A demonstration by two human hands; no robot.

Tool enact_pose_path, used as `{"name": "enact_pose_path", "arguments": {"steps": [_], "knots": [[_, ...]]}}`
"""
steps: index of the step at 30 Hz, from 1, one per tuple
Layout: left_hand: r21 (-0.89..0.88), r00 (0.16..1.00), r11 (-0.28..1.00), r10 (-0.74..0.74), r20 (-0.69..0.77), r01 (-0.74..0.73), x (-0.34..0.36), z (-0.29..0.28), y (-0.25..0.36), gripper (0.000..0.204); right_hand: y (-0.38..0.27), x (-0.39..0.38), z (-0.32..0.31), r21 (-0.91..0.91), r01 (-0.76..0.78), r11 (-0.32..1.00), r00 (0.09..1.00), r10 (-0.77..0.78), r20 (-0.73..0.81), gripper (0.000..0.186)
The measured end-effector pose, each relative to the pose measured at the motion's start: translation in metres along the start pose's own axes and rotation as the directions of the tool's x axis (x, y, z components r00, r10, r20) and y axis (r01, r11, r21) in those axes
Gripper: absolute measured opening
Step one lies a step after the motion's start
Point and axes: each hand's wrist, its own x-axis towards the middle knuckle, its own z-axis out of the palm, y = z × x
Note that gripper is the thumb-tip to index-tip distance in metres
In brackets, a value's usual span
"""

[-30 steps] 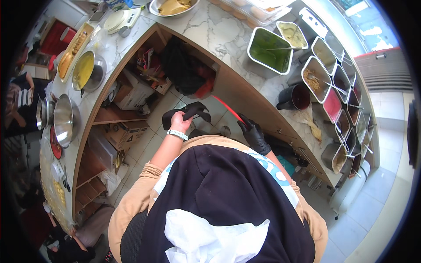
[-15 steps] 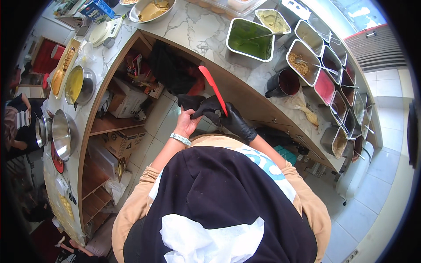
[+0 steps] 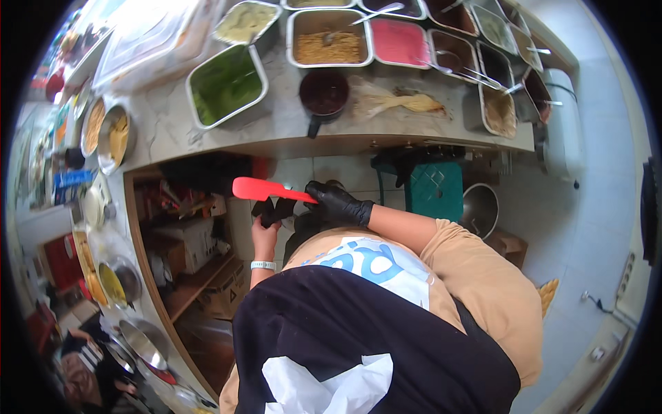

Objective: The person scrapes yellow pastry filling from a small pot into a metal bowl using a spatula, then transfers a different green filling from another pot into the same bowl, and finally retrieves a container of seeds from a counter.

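Observation:
My right hand [image 3: 339, 205], in a black glove, closes on the handle of a red spatula [image 3: 270, 189] and holds it level over the floor in front of my body. The spatula's broad end points left. My left hand [image 3: 263, 238] is bare, with a pale watch band at the wrist. Its fingers pinch a limp black glove [image 3: 274, 211], which hangs just below the spatula. The glove's lower part is partly hidden by my fingers.
On the marble counter ahead stand a tray of green cream [image 3: 227, 86], a dark pot [image 3: 324, 93], a plastic bag [image 3: 400, 103] and several metal containers of toppings. Open shelves [image 3: 189, 248] lie left. A teal stool [image 3: 434, 190] and a metal bowl [image 3: 480, 210] sit at right.
My body and view have turned right, toward the topping containers. The red spatula has gone from steeply upright to nearly level. My left hand keeps its hold on the black glove.

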Motion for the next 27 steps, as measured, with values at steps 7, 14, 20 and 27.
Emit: {"name": "enact_pose_path", "arguments": {"steps": [7, 14, 20, 27], "knots": [[0.721, 0.797, 0.349, 0.346, 0.496, -0.599, 0.037, 0.11, -0.009, 0.037, -0.015, -0.06, -0.059, -0.057, -0.017, 0.998, 0.947, -0.002, -0.321, 0.022], [0.082, 0.34, 0.922, 0.056, 0.939, -0.379, 0.061, 0.273, -0.059, 0.049, 0.02, -0.106, -0.067, 0.055, -0.14, 0.989, 0.825, 0.147, -0.546, 0.018], [0.257, 0.297, 0.931, -0.177, 0.938, -0.258, -0.004, 0.373, -0.018, 0.052, 0.024, -0.137, -0.101, 0.184, -0.234, 0.955, 0.717, 0.298, -0.63, 0.018], [-0.093, 0.148, 0.889, 0.176, 0.973, -0.449, 0.101, 0.299, -0.091, 0.041, 0.027, -0.129, -0.103, 0.159, -0.208, 0.965, 0.754, 0.262, -0.603, 0.018]]}}
